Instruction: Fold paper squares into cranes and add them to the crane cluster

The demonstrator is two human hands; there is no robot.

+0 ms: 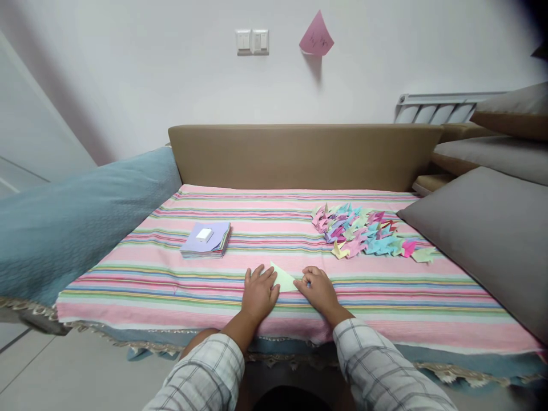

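Observation:
A pale green folded paper (pixel 284 278) lies on the striped cloth (pixel 171 274) near its front edge. My left hand (pixel 259 292) rests flat on the paper's left part, fingers stretched out. On the paper's right corner my right hand (pixel 317 288) is curled, its fingers pinching the paper down. Both sleeves are checked.
A stack of coloured paper sheets (pixel 206 240) with a small white object (pixel 204 234) on top lies at the left. A pile of several folded paper cranes (pixel 363 231) lies at the right. Grey cushions (pixel 483 234) border the right, a blue pillow (pixel 77 211) the left.

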